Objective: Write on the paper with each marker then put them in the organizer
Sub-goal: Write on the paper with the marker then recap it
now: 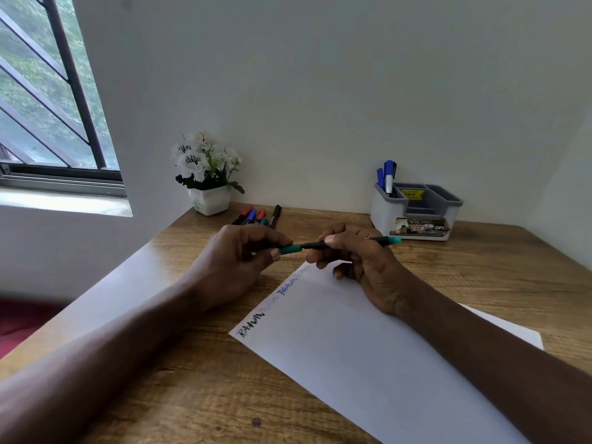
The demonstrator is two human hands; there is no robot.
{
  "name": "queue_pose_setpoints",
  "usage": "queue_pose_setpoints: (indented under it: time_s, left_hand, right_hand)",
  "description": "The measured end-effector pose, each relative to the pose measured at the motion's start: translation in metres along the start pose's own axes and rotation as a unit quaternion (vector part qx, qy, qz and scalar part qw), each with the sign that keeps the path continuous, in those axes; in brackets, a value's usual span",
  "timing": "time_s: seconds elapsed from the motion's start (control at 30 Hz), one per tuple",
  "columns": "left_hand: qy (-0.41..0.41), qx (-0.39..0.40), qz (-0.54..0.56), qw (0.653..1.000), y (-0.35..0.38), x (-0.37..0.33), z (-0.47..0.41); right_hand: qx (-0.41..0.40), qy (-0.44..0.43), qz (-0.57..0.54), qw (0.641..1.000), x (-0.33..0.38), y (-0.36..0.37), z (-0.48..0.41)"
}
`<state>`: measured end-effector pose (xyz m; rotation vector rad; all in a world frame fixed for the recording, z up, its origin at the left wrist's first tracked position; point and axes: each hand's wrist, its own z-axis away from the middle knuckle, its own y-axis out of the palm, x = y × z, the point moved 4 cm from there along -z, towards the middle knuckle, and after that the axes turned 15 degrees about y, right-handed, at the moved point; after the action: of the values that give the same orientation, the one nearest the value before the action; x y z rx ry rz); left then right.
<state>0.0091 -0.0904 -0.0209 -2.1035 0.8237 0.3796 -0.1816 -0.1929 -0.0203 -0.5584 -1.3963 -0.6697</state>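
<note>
Head view. Both forearms reach in from the near edge over the table [192, 379] and the hands meet just above the far end of the paper [368, 347]. The left hand [237, 261] lies palm inward, its thumb and forefinger pinching the cap [291, 249] of the green marker [312, 245], the other fingers curled under. The right hand [358, 261] has its back turned up, fingers wrapped round the black barrel. We note the marker's long axis runs left to right across the paper's far end, nearly level, rising slightly to the right; the capped end points left and the teal tail sticks out past the right hand. We cannot tell whether the cap is fully seated. The paper carries black and blue lettering along its left edge. Beyond the paper to the right stands the organizer [416, 213] with blue markers [388, 176] upright in its left compartment. Beyond the paper to the left, loose markers [258, 216] lie beside a flower pot [209, 200].
</note>
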Motion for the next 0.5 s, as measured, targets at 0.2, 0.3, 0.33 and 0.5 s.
queue_pose_setpoints:
  time_s: [0.2, 0.3, 0.33, 0.5]
  left_hand:
    - [0.014, -0.002, 0.090, 0.996, 0.003, -0.011, 0.000]
    - [0.011, -0.005, 0.141, 0.990, 0.003, -0.014, 0.000]
    - [0.006, -0.015, 0.164, 0.986, 0.002, -0.013, 0.000]
    - [-0.008, -0.041, 0.267, 0.963, 0.002, -0.015, -0.001]
  right_hand:
    - [0.000, -0.010, 0.010, 1.000, 0.004, 0.002, 0.004]
    - [0.000, -0.021, 0.001, 1.000, 0.008, 0.005, 0.006]
    - [-0.001, -0.020, -0.010, 1.000, 0.010, 0.006, 0.006]
    - [0.037, -0.005, -0.028, 0.999, 0.013, 0.018, 0.011]
